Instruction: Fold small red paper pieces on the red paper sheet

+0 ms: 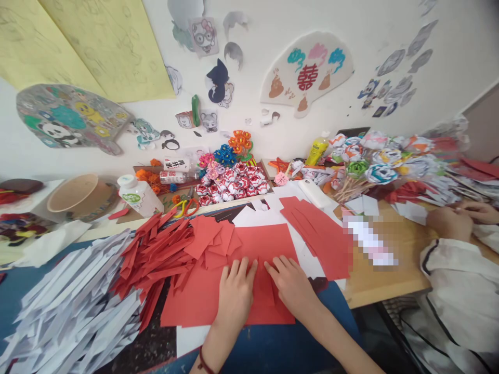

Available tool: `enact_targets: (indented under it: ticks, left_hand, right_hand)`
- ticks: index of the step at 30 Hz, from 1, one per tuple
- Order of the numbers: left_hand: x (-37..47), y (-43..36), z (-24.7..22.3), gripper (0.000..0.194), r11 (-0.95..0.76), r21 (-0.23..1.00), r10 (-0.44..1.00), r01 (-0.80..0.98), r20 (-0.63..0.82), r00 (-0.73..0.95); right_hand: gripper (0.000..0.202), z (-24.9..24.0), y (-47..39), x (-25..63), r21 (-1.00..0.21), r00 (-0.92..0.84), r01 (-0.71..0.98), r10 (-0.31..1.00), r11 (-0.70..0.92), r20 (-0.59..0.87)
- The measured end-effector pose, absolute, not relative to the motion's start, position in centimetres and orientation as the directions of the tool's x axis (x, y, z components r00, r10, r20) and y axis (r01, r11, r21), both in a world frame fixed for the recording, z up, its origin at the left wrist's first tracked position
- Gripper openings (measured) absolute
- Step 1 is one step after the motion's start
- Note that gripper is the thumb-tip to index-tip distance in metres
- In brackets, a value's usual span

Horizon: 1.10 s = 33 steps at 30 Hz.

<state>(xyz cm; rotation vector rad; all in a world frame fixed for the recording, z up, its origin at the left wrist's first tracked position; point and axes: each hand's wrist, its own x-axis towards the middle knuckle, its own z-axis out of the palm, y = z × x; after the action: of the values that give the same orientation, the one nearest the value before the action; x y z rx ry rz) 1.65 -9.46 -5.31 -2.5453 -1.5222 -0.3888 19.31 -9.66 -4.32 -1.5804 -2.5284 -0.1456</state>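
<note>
My left hand (235, 292) and my right hand (290, 283) lie side by side, palms down with fingers spread, on a small piece of red paper (262, 283) that rests on a large red sheet (202, 304). Both hands press the paper flat against the table. A heap of folded red paper pieces (163, 249) lies just left of my left hand. A stack of red sheets (315, 231) fans out to the right of my right hand.
A big pile of folded white paper (70, 306) fills the near left. Paper flowers (234, 184), a glue bottle (138, 195), scissors (185, 206) and a bowl (80, 195) stand at the back. Another person's hands (460, 218) and white sleeve (463, 291) are at the right.
</note>
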Motion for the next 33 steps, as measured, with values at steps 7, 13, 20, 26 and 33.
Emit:
enact_targets:
  ticks: [7,13,20,26,33]
  left_hand:
    - [1.9,-8.7,-3.4,0.028,-0.341,0.325,0.934,0.882,0.223,0.279]
    - [2.7,-7.6,-3.4,0.020,-0.260,0.480,0.964,0.838,0.177,0.198]
    - [2.2,-6.7,-1.7,0.018,-0.366,0.589,0.926,0.721,0.158,0.342]
    - [-0.1,-6.7,-1.0,0.019,-0.279,0.692,0.959,0.665,0.234,0.158]
    - [0.8,-8.2,-2.3,0.028,-0.051,0.896,0.996,0.440,0.014,0.086]
  right_hand:
    - [0.053,-4.0,-10.2,19.2,-0.051,-0.411,0.905,0.899,0.422,0.149]
    - [0.033,-3.4,-9.8,19.9,-0.345,-0.315,0.878,0.944,0.330,0.102]
    - [0.020,-1.9,-7.5,20.2,-0.816,-0.217,0.556,0.975,0.161,0.045]
    - [0.033,-2.2,-7.9,20.3,-0.964,-0.022,0.266,0.999,-0.021,-0.028]
    - [0.035,-3.4,-10.6,19.3,-0.960,0.077,-0.223,0.978,-0.171,-0.192]
